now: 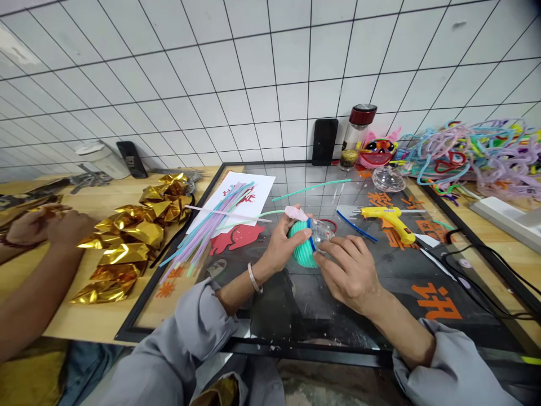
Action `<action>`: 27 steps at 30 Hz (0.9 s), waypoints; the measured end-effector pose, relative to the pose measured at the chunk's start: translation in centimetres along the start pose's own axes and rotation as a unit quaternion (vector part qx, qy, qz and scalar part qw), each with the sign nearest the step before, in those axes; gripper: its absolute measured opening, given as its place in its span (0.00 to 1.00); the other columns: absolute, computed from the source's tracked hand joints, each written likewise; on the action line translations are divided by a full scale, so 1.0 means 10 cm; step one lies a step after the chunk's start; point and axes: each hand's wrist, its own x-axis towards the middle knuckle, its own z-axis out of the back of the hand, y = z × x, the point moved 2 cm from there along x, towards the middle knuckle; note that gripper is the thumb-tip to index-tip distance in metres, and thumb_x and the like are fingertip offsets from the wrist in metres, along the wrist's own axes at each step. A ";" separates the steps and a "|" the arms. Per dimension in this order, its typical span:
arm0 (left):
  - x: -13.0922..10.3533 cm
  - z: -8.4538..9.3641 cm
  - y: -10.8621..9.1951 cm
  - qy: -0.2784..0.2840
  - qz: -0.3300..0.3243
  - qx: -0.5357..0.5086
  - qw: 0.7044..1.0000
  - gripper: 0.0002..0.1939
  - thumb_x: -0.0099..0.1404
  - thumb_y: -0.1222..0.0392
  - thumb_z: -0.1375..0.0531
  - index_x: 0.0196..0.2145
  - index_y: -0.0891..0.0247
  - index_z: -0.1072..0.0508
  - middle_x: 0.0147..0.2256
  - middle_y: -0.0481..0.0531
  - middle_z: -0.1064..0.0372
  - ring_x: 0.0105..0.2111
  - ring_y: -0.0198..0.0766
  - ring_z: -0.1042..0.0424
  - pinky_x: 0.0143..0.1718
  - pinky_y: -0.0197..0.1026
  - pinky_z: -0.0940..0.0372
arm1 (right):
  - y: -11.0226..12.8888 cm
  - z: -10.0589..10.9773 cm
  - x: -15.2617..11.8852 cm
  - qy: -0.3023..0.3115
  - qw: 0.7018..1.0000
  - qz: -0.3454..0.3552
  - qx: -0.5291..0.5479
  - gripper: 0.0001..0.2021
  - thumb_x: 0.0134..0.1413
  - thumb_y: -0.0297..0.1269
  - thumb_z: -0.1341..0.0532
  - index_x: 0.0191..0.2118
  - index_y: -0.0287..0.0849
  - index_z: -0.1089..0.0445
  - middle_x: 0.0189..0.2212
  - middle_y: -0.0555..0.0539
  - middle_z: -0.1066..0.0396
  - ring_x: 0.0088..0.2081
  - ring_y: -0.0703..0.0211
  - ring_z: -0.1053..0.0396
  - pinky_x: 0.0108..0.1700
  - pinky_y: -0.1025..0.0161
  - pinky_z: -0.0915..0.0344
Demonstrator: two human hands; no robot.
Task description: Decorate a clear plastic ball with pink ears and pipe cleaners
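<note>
Left grip [279, 245] clamps thumb and fingers on the green ribbed ball [303, 257], above the dark panel [315, 307]. The ball looks light, soft and squashable, best cradled round its ribs. Its clear plastic end [322, 230] is probably stiff, slick and crackable; the right grip [353, 273] has fingers bunched there, pinching or merely touching, I cannot tell.

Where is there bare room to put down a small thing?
On the board, between the right hand and the lower orange lettering; also between the white paper and the black phone. Crowded: the gold foil at left, the tangled pipe cleaners at right.
</note>
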 end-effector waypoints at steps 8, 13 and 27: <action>-0.05 -0.07 -0.06 -0.069 0.005 -0.020 0.997 0.26 0.55 0.59 0.33 0.51 0.62 0.30 0.49 0.56 0.25 0.49 0.44 0.26 0.51 0.44 0.33 | 0.04 -0.02 -0.01 -0.005 1.000 0.008 0.018 0.07 0.56 0.24 0.41 0.36 0.37 0.26 0.40 0.41 0.21 0.42 0.51 0.29 0.44 0.53 0.35; -0.06 -0.08 -0.07 -0.075 0.006 -0.020 0.997 0.26 0.54 0.59 0.34 0.50 0.62 0.30 0.47 0.55 0.24 0.46 0.43 0.26 0.49 0.43 0.32 | 0.06 -0.01 -0.01 -0.008 1.000 0.018 0.011 0.08 0.57 0.23 0.41 0.35 0.38 0.25 0.42 0.43 0.20 0.43 0.52 0.28 0.46 0.52 0.35; -0.07 -0.12 -0.13 -0.102 0.011 -0.040 0.994 0.24 0.51 0.60 0.33 0.46 0.64 0.29 0.41 0.54 0.23 0.41 0.39 0.26 0.44 0.40 0.33 | 0.13 -0.03 -0.05 -0.015 0.999 0.040 0.001 0.09 0.59 0.25 0.40 0.30 0.39 0.25 0.41 0.42 0.20 0.44 0.53 0.30 0.46 0.52 0.37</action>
